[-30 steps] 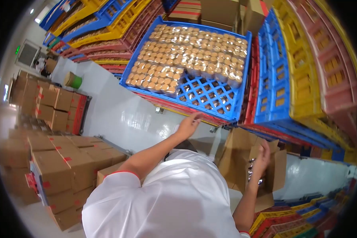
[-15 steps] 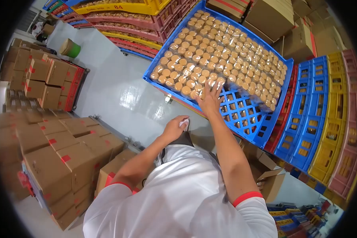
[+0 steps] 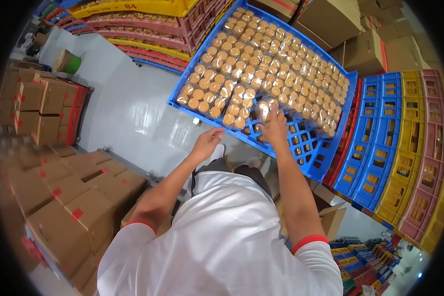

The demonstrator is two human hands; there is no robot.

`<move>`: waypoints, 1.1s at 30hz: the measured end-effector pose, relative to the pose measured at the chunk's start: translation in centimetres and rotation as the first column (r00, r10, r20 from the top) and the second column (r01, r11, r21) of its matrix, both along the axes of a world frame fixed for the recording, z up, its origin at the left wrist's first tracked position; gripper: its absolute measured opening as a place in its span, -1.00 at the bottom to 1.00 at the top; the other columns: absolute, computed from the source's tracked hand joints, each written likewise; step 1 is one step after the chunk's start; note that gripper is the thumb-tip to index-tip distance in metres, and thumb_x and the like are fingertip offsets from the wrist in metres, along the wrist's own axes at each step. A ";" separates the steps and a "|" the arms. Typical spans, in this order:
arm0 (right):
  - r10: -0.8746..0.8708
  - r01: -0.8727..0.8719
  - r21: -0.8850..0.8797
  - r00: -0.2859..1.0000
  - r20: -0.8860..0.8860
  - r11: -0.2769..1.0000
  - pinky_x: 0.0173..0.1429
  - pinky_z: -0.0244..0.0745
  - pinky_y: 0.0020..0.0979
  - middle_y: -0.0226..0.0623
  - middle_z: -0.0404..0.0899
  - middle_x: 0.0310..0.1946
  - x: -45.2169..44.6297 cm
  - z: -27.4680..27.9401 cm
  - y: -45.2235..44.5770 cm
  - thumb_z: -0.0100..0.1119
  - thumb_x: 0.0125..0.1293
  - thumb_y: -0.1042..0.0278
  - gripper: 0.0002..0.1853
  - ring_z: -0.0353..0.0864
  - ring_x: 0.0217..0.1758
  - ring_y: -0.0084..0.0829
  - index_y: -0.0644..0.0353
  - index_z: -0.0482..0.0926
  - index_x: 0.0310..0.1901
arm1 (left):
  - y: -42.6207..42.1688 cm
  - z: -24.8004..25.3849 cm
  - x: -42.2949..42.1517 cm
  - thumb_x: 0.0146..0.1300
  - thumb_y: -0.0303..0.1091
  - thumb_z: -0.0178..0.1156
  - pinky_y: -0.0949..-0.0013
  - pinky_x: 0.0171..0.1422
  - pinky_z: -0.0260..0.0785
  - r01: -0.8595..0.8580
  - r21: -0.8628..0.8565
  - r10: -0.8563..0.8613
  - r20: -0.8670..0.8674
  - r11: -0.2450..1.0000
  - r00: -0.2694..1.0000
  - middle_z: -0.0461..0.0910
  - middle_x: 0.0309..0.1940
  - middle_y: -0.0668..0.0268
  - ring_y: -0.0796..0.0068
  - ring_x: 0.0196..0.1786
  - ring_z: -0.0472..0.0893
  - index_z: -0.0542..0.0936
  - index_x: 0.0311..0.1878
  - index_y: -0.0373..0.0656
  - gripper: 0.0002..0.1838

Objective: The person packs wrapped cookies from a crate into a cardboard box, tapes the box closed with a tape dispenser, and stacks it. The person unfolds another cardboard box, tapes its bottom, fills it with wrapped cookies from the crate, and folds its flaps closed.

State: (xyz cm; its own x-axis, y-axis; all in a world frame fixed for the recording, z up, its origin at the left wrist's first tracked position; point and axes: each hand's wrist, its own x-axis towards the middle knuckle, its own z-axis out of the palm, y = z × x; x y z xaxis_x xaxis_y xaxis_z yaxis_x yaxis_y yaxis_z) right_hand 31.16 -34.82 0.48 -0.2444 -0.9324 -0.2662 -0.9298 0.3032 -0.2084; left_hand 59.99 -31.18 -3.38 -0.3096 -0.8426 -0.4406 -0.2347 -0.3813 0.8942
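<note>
A blue crate [image 3: 307, 170] holds many clear-wrapped packs of round tan items [image 3: 261, 64]. Over the crate's exposed lattice, my right hand [image 3: 276, 129] is closed on one wrapped pack [image 3: 265, 109], which is tilted apart from the rows. A narrow pack [image 3: 239, 106] stands just left of it, at the crate's near edge. My left hand [image 3: 208, 143] is outside that edge, fingers bent and close together; whether anything is between them is too small to tell.
Stacked cardboard boxes [image 3: 69, 197] fill the lower left, and more boxes [image 3: 48, 98] stand on a red pallet. Stacked crates [image 3: 375, 143] line the right side. An open carton [image 3: 332, 217] is below the blue crate. A green-banded bin [image 3: 69, 62] stands on the floor.
My right hand has closed on a pack and drawn it right, off the row's end, baring lattice there. My left hand has moved slightly up and left. The view has shifted.
</note>
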 end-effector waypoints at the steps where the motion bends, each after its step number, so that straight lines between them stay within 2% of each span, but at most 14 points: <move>1: -0.018 0.017 0.019 0.998 0.054 1.000 0.44 0.40 0.06 0.17 0.39 0.36 -0.5 0.1 -0.8 0.63 0.12 0.08 0.17 0.44 0.39 0.19 0.12 0.04 0.66 | -0.6 0.3 -1.2 0.57 -0.33 0.16 0.32 0.36 0.47 0.041 0.005 -0.041 -0.056 0.999 0.998 0.69 0.20 0.17 0.41 0.22 0.65 0.57 0.37 -0.20 -0.62; 6: 0.014 0.065 -0.269 0.959 0.281 0.961 0.42 0.41 0.03 0.11 0.43 0.29 -2.6 3.0 0.8 0.58 0.10 0.26 0.19 0.45 0.37 0.15 0.14 -0.01 0.68 | -2.7 3.4 -5.5 0.63 -0.04 0.08 0.18 0.35 0.52 0.134 0.251 -0.056 -0.293 0.959 0.954 0.64 0.28 0.08 0.26 0.24 0.66 0.44 0.51 -0.13 -0.46; 8: 0.151 0.020 -0.382 0.898 0.413 0.924 0.44 0.39 0.00 0.10 0.44 0.29 -2.4 8.3 2.8 0.53 0.09 0.42 0.18 0.45 0.37 0.14 0.18 -0.04 0.68 | -2.8 4.2 -6.4 0.63 0.24 -0.08 0.05 0.31 0.58 0.279 0.568 0.124 -0.569 0.775 0.813 0.58 0.33 -0.06 0.04 0.27 0.68 0.25 0.62 -0.08 -0.26; 11: 0.240 -0.005 -0.449 0.851 0.467 0.893 0.56 0.34 -0.11 0.13 0.34 0.45 -2.9 11.6 5.4 0.45 0.06 0.54 0.17 0.38 0.52 0.09 0.18 -0.04 0.69 | -3.5 4.5 -9.1 0.61 0.35 -0.20 -0.05 0.30 0.59 0.480 0.566 0.115 -0.719 0.671 0.686 0.53 0.36 -0.14 -0.11 0.29 0.66 0.16 0.65 -0.10 -0.17; 15: 0.430 -0.235 -0.517 0.852 0.298 0.823 0.72 0.06 -0.02 0.05 0.29 0.54 -2.9 14.1 7.2 0.43 0.00 0.61 0.15 0.20 0.65 0.15 0.20 0.02 0.65 | -4.4 5.7 -12.1 0.60 0.36 -0.18 -0.04 0.34 0.56 0.636 0.464 0.116 -0.852 0.617 0.510 0.59 0.33 0.00 0.03 0.29 0.67 0.36 0.55 -0.11 -0.21; 18: 0.581 -0.428 -0.540 0.801 0.144 0.725 0.75 -0.06 0.03 0.02 0.26 0.56 -3.9 14.0 7.9 0.39 0.00 0.66 0.13 0.08 0.71 0.14 0.20 0.04 0.65 | -4.8 5.4 -14.5 0.54 0.42 -0.12 0.11 0.32 0.60 0.453 0.631 0.287 -0.731 0.630 0.619 0.63 0.32 0.11 0.13 0.25 0.71 0.45 0.50 -0.07 -0.19; 21: 0.590 -0.485 -0.514 0.805 0.052 0.707 0.76 -0.07 0.08 0.03 0.25 0.57 -4.6 13.7 9.3 0.35 0.03 0.68 0.08 0.01 0.75 0.07 0.19 0.07 0.64 | -6.6 6.9 -15.0 0.53 0.39 -0.04 0.12 0.39 0.55 0.562 0.617 0.304 -0.776 0.551 0.553 0.63 0.31 0.10 0.22 0.28 0.68 0.47 0.48 -0.07 -0.22; 25: 0.313 -0.056 -0.520 0.850 0.422 0.853 0.73 -0.10 0.23 0.01 0.22 0.59 -4.1 12.7 10.9 0.32 0.22 0.56 -0.06 0.06 0.73 0.03 0.16 0.11 0.63 | -6.8 7.5 -16.1 0.57 0.29 0.02 0.17 0.43 0.50 0.554 0.604 0.290 -0.781 0.573 0.553 0.52 0.44 0.15 0.28 0.38 0.61 0.42 0.53 -0.12 -0.26; 26: 0.094 0.500 -0.274 0.355 0.930 0.822 0.71 0.02 0.14 -0.04 0.24 0.58 -4.2 11.2 10.8 0.32 0.30 0.47 -0.11 0.13 0.70 -0.01 0.16 0.10 0.63 | -6.1 9.0 -16.7 0.55 0.29 0.06 0.15 0.48 0.45 0.463 0.525 0.212 -0.792 0.714 0.572 0.45 0.50 0.14 0.24 0.44 0.54 0.34 0.59 -0.11 -0.21; 27: 0.019 0.703 0.283 -0.389 0.921 0.653 0.68 0.15 0.05 -0.09 0.25 0.58 -4.3 9.8 11.0 0.32 0.39 0.37 -0.15 0.21 0.66 -0.05 0.16 0.10 0.62 | -5.3 9.9 -17.3 0.52 0.30 0.11 0.14 0.52 0.40 0.362 0.427 0.141 -0.785 0.829 0.603 0.37 0.56 0.13 0.20 0.51 0.47 0.26 0.64 -0.10 -0.14; 28: 0.012 0.700 0.292 -0.395 0.919 0.652 0.68 0.15 0.05 -0.09 0.25 0.58 -4.5 9.0 11.0 0.32 0.39 0.37 -0.15 0.21 0.66 -0.05 0.16 0.10 0.62 | -4.8 8.7 -18.1 0.52 0.30 0.11 0.14 0.52 0.40 0.358 0.435 0.147 -0.780 0.826 0.608 0.37 0.56 0.13 0.20 0.51 0.47 0.26 0.64 -0.10 -0.14; 30: -0.093 0.646 0.270 -0.295 0.951 0.714 0.55 0.39 -0.12 -0.14 0.29 0.54 -5.7 7.9 10.2 0.33 0.46 0.20 -0.12 0.37 0.56 -0.10 0.12 0.04 0.66 | -4.7 5.5 -19.4 0.51 0.29 0.14 0.07 0.59 0.30 0.368 -0.229 -0.430 -0.361 0.901 0.827 0.26 0.62 0.13 0.09 0.58 0.37 0.09 0.72 -0.01 -0.08; 32: -0.150 0.627 0.322 -0.311 0.938 0.710 0.44 0.49 -0.17 -0.10 0.32 0.51 -7.5 6.5 10.3 0.38 0.41 0.25 -0.05 0.46 0.48 -0.14 0.11 -0.01 0.68 | -5.9 4.6 -17.7 0.50 0.14 0.20 0.02 0.63 0.20 0.417 -0.443 -0.433 0.071 0.794 0.899 0.32 0.55 -0.08 -0.11 0.58 0.32 0.28 0.62 -0.12 -0.20; 33: -0.218 0.702 0.200 -0.065 0.974 0.683 0.44 0.50 -0.15 -0.07 0.32 0.50 -8.3 5.3 10.4 0.38 0.40 0.28 -0.03 0.47 0.48 -0.13 0.12 -0.02 0.69 | -7.5 3.4 -16.3 0.51 0.07 0.22 0.02 0.63 0.20 0.459 -0.595 -0.317 0.333 0.660 0.888 0.33 0.52 -0.16 -0.16 0.57 0.31 0.35 0.57 -0.18 -0.26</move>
